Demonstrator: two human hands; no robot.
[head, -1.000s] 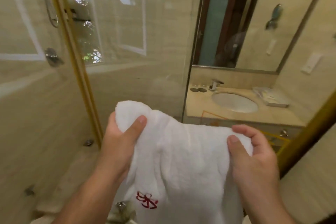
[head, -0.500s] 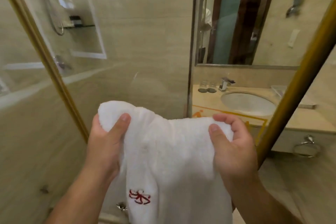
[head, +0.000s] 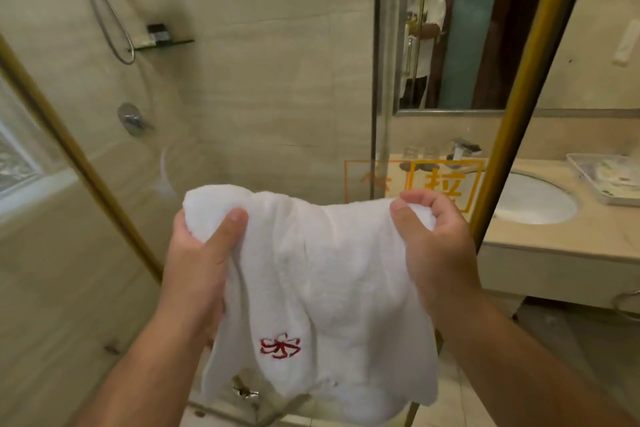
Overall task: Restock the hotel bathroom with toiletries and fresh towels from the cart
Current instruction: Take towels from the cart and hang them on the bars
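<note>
A white towel [head: 322,274] with a small red embroidered mark hangs spread between my two hands in the middle of the view. My left hand [head: 199,263] grips its top left corner, thumb over the front. My right hand [head: 434,243] pinches the top right edge with curled fingers. The towel's lower part hangs loose in front of the glass shower enclosure [head: 263,87].
A gold-framed glass shower door [head: 530,80] stands at the right, another gold frame edge [head: 72,152] at the left. Beyond are a vanity counter [head: 554,239] with a sink [head: 533,199], a tray of toiletries [head: 609,180], two glasses [head: 420,154] and a mirror [head: 460,24].
My view has swung left and moved closer to the shower; the gold door frame now crosses in front of the sink. Both hands keep holding the towel the same way.
</note>
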